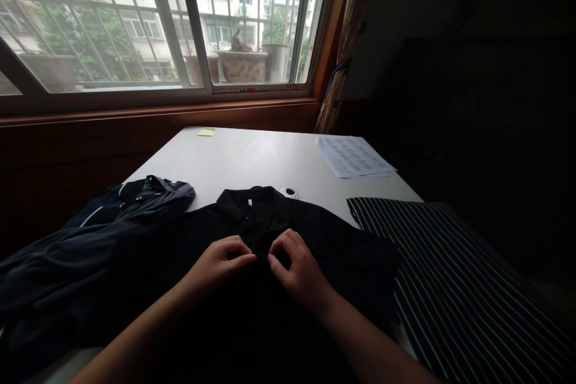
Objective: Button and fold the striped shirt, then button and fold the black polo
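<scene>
A black polo shirt (342, 252) lies spread face up, its collar toward the far side, with a small white label inside the neck and a button on the placket. My left hand (227, 258) is over the upper chest, thumb and fingers pinched together at the left side of the placket. Opposite it, my right hand (297, 264) pinches at the placket's right side, fingers curled. The fingertips of both hands are a short way apart. Dark cloth hides exactly how much fabric is in each pinch.
A crumpled dark blue-grey garment (148, 210) lies at the left. On the right is a black-and-white striped garment (432, 252). The white table (261, 156) bears paper sheets (353, 156), a yellow sticky note (206, 132) and a round white object (288, 192) behind the collar. A window stands beyond.
</scene>
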Action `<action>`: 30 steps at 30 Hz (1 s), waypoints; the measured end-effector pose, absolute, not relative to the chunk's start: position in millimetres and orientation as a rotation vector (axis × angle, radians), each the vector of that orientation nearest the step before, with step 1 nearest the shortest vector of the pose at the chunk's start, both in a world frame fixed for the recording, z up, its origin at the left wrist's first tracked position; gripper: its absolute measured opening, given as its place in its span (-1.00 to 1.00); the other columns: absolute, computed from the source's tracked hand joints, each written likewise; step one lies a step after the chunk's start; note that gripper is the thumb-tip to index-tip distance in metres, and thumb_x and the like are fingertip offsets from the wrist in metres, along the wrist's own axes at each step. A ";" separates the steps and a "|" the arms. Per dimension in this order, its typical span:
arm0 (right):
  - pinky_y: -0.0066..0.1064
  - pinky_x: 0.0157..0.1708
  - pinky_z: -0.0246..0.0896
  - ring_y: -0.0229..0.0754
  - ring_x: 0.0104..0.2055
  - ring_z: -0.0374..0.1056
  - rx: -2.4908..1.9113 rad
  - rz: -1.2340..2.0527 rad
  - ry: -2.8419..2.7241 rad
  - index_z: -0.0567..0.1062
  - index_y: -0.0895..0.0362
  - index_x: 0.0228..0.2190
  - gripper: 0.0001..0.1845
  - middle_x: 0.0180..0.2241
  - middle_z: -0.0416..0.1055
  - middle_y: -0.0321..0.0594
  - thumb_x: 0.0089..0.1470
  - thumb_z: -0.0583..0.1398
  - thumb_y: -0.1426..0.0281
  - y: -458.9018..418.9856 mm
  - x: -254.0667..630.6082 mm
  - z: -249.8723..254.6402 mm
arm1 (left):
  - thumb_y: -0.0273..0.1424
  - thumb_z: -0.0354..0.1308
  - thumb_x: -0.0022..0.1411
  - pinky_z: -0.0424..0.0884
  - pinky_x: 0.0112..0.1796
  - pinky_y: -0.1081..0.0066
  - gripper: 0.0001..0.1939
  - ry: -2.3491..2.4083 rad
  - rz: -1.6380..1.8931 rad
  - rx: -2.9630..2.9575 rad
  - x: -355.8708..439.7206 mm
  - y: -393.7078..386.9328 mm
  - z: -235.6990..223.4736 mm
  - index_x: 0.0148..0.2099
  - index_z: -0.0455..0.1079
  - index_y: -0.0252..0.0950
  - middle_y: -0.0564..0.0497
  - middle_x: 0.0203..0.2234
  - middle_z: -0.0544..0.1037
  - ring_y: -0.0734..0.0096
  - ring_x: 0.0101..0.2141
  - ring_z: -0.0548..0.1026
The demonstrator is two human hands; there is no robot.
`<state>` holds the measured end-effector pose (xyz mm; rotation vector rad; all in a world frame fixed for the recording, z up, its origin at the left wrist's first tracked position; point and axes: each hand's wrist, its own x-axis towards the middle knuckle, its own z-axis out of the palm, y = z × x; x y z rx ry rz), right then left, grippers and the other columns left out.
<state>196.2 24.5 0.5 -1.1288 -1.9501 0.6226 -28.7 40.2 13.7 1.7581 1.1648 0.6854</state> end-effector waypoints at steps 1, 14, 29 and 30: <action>-0.29 -0.16 0.21 -0.12 -0.21 0.29 -1.113 0.625 -1.966 0.38 0.06 -0.37 -0.90 -0.31 0.34 -0.23 0.14 0.19 0.49 23.2 196.0 1.9 | -0.10 0.23 0.25 0.36 -0.28 0.42 -0.66 1.168 0.679 1.757 -28.8 40.2 14.1 -0.31 0.57 -0.30 -0.01 -0.38 0.52 0.32 -0.32 0.47; -0.34 -0.20 0.24 -0.14 -0.23 0.35 -1.197 0.729 -2.047 0.39 0.07 -0.19 -0.81 -0.31 0.42 -0.24 0.17 0.09 0.53 21.0 194.0 -4.5 | -0.42 0.17 0.26 0.40 -0.15 0.34 -0.90 0.951 0.703 1.736 -30.7 34.5 10.4 -0.16 0.39 -0.27 0.00 -0.27 0.58 0.32 -0.22 0.51; -0.25 -0.09 0.18 -0.12 -0.15 0.42 -1.096 0.723 -2.236 0.52 0.05 -0.16 -0.81 -0.20 0.55 -0.24 0.26 0.12 0.45 20.4 193.2 0.9 | -0.32 0.32 0.14 0.32 -0.31 0.37 -0.72 1.202 0.639 2.119 -27.2 29.9 -6.2 -0.22 0.28 -0.25 0.04 -0.31 0.40 0.34 -0.30 0.38; -0.25 -0.11 0.18 -0.12 -0.16 0.42 -1.108 0.712 -2.242 0.53 0.06 -0.21 -0.85 -0.23 0.54 -0.24 0.25 0.15 0.43 20.4 192.8 0.8 | -0.32 0.32 0.15 0.33 -0.29 0.36 -0.73 1.176 0.633 2.142 -28.7 30.6 -5.3 -0.21 0.29 -0.25 0.04 -0.30 0.40 0.34 -0.29 0.38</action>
